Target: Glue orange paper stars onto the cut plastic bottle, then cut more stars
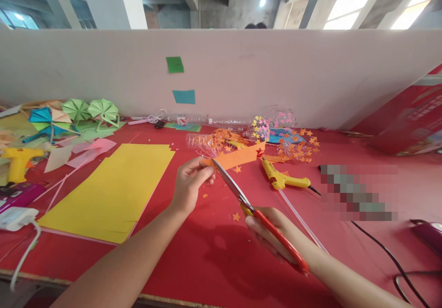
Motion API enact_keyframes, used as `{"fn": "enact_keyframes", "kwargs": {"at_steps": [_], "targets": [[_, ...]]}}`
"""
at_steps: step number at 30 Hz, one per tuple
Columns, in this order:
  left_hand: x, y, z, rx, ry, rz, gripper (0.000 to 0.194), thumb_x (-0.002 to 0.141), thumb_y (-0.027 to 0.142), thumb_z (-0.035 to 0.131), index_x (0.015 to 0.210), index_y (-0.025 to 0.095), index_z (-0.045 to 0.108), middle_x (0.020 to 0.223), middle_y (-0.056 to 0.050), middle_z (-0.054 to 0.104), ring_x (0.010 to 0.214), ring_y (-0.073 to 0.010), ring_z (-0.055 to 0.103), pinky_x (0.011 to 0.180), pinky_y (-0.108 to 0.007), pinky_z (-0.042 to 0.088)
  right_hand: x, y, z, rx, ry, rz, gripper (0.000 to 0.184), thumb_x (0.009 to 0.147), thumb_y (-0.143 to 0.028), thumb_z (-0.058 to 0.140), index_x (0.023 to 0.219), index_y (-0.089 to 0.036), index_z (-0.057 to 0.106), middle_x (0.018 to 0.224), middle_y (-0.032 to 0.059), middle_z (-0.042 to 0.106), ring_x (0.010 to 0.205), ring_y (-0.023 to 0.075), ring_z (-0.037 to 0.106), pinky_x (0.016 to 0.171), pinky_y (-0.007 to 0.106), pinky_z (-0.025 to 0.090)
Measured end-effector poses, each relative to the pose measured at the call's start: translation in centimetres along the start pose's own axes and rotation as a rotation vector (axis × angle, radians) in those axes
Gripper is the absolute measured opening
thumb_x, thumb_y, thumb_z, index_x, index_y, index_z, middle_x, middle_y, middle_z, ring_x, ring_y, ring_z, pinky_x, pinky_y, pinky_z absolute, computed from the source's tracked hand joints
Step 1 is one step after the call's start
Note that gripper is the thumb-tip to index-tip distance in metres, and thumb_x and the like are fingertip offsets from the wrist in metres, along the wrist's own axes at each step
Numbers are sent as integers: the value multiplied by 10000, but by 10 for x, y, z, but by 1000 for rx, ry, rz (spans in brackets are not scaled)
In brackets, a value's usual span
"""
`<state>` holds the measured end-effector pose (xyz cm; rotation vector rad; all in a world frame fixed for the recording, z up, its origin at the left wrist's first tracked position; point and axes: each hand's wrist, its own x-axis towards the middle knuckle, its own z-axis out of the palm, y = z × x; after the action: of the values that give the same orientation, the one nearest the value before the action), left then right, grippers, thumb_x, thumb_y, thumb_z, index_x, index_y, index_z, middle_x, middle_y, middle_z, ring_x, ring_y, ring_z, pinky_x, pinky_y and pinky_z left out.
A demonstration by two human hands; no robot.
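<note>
orange paper strip (241, 156) stretched over the red counter (172, 271); can't tell if its right end rests on anything. left grip (189, 183) narrow, thumb and fingers pinching the strip's left end. right grip (276, 220) wrapped round the handles of the scissors (243, 201), tips at that same left end; blade gap too fine to make out. chief risk, as judged: a nick to the left grip, since the points sit right by the pinch and a small slip would reach skin. next: a skewed cut or tear, as neither grip steadies the strip's right end and it could twist under the blades. glue gun (290, 181) has its nozzle near the strip's right end; a swing could smear or scorch the paper if hot, which doesn't show. loose orange star (236, 217) on the strip's near side: light, easily brushed off by the right grip.
</note>
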<state>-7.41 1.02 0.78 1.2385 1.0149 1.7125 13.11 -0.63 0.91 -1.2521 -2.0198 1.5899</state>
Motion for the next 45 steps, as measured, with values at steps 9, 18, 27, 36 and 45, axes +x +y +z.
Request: {"fn": "enact_keyframes", "kwargs": {"at_steps": [9,18,27,36,45], "targets": [[5,1,-2,-64,93,-7,104,749,237,607,658,189,590,551,34,558,521,-93,499,549,-229,410,2,3,1,5,61,-44,527,816,-650,529,604,-224,302,454,-86,323,387,57,303,378,218,186],[3,0,0,-12,35,-20,171,786,286,611,644,190,612,604,14,578,559,-106,515,574,-242,426,4,6,1,8,40,-36,516,837,-643,503,615,-230,290,405,-93,327,352,53,289,373,223,171],[4,1,-2,-16,7,13,197,791,235,576,599,194,584,572,20,547,555,-106,495,554,-235,411,1,3,-5,14,-58,-81,528,821,-640,550,609,-213,324,444,-83,373,391,51,311,395,211,188],[4,2,-2,35,-10,8,181,766,250,573,595,193,591,565,19,548,532,-108,493,553,-247,417,1,6,-7,10,-90,-53,515,817,-659,546,648,-206,368,472,-87,366,411,57,311,412,212,193],[5,3,-2,-35,-39,0,184,760,203,567,579,190,601,542,24,549,515,-95,485,538,-237,400,-1,0,-7,-7,-114,-103,594,801,-776,410,632,-210,355,456,-86,338,401,57,290,407,216,201]]}}
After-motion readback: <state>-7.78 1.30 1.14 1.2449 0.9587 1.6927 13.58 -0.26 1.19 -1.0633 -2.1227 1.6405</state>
